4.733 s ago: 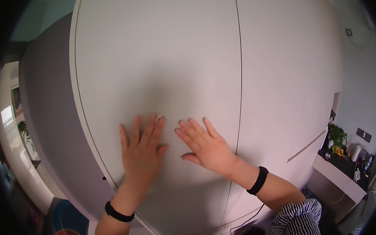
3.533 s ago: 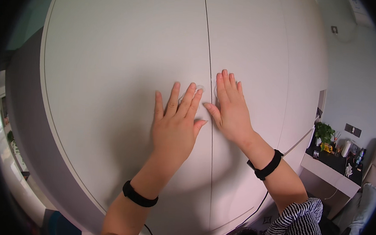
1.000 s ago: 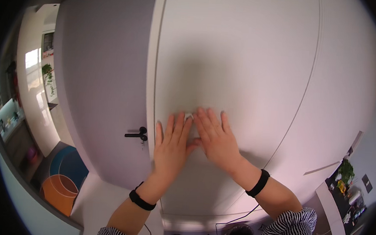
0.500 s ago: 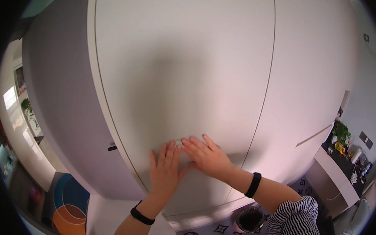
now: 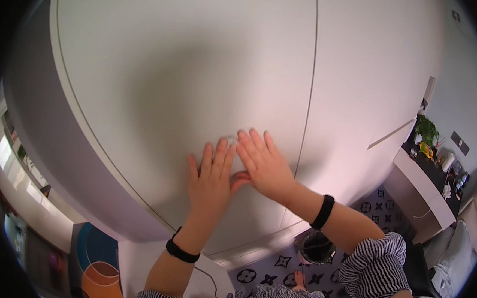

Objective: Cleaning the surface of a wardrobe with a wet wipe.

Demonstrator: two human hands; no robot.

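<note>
1. Here I see both hands laid flat on a white cabinet door, palms to the panel, side by side near its lower part.
2. My left hand lies with its fingers spread and pointing up the door; the thumb sticks out to the right and touches the right hand.
3. My right hand sits just to the right and slightly higher, fingers spread lightly and angled up to the left, gripping nothing.
4. A small pale thing shows at the fingertips between the two hands; it is too small for me to tell what it is.
5. Each wrist has a black band: left band, right band.
6. A thin vertical seam runs down just right of the right hand, dividing this door from the next panel.
7. The sleeves are striped black and white.
8. Below, the floor has a rug with dark flower shapes, and a black bin stands on it under the right forearm.
9. Far right there is a white desk carrying a green plant and small items.
10. At lower left stands an orange tub.
</note>
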